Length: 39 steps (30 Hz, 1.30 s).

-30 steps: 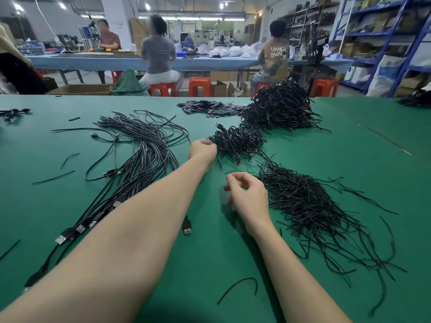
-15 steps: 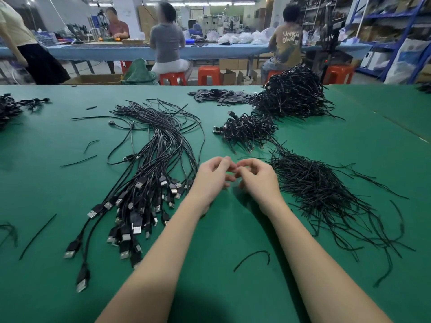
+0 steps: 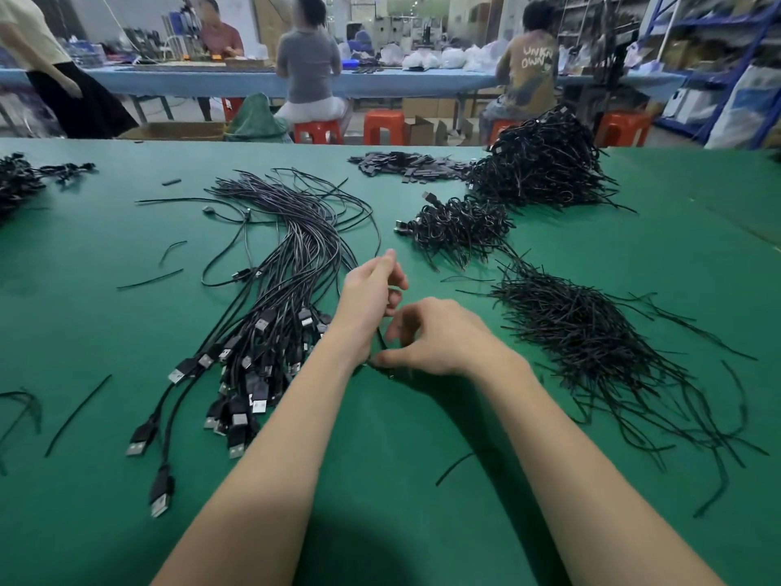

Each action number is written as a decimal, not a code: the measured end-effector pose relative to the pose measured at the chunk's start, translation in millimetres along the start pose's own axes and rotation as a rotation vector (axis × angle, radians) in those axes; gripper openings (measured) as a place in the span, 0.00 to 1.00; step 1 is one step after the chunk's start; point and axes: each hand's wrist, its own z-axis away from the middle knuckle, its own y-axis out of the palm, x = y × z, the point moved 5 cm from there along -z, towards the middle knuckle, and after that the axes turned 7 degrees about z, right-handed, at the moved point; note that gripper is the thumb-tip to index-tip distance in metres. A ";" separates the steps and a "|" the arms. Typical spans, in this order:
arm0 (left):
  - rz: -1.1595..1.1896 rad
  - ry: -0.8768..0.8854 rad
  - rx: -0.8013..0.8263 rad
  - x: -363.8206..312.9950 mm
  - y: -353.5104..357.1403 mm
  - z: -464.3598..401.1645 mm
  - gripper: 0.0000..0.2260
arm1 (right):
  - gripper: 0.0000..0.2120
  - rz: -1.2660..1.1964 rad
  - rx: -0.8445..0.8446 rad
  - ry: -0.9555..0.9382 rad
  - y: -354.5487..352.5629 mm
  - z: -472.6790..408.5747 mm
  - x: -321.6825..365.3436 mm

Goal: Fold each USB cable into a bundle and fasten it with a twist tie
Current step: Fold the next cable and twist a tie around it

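Note:
A sheaf of loose black USB cables (image 3: 291, 264) lies on the green table (image 3: 105, 332), plugs toward me. My left hand (image 3: 367, 298) is raised at the sheaf's right edge, its fingers pinching a thin black cable. My right hand (image 3: 439, 336) sits just right of it, thumb and fingers curled round the same cable's lower stretch near the table. A heap of black twist ties (image 3: 591, 340) spreads to the right of my right hand. Small tied bundles (image 3: 460, 226) lie behind, with a bigger pile of bundles (image 3: 541, 167) further back.
Stray twist ties (image 3: 78, 412) lie scattered at the left and one (image 3: 454, 467) between my forearms. Small black parts (image 3: 405, 162) sit at the table's far edge. More cables (image 3: 21, 179) lie far left. People sit at a blue bench beyond.
My left hand drew back from the small bundles to meet my right hand, then rose with a cable. The right hand dropped lower onto the same cable. The view tilted down slightly.

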 end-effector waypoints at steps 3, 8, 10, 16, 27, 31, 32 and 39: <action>-0.148 0.068 0.032 -7.1 -4.2 -1.7 0.18 | 0.06 0.017 0.048 -0.022 -1.2 -0.9 2.3; -0.493 0.136 0.252 -8.9 9.9 9.0 0.23 | 0.05 -0.479 -0.041 -0.048 -39.4 5.4 -26.1; -0.570 0.114 0.394 -7.3 28.8 19.5 0.25 | 0.05 -0.716 -0.206 -0.016 -56.3 7.2 -44.5; -0.219 0.017 0.514 -20.9 76.6 39.5 0.18 | 0.19 -1.264 -0.241 0.061 -47.7 3.6 -65.8; 0.639 -0.063 0.391 -64.9 29.1 22.9 0.17 | 0.35 -0.756 -0.069 -0.198 -39.3 11.1 -19.2; 0.767 -0.096 0.305 -66.9 18.1 18.1 0.16 | 0.24 -0.902 0.024 -0.244 -50.7 14.8 -16.5; 0.829 -0.113 0.293 -67.4 16.8 16.4 0.17 | 0.23 -0.910 0.065 -0.265 -51.2 16.0 -14.7; 1.115 -0.162 0.209 -72.0 -6.7 6.2 0.16 | 0.14 -1.008 0.225 -0.278 -49.8 24.0 -26.4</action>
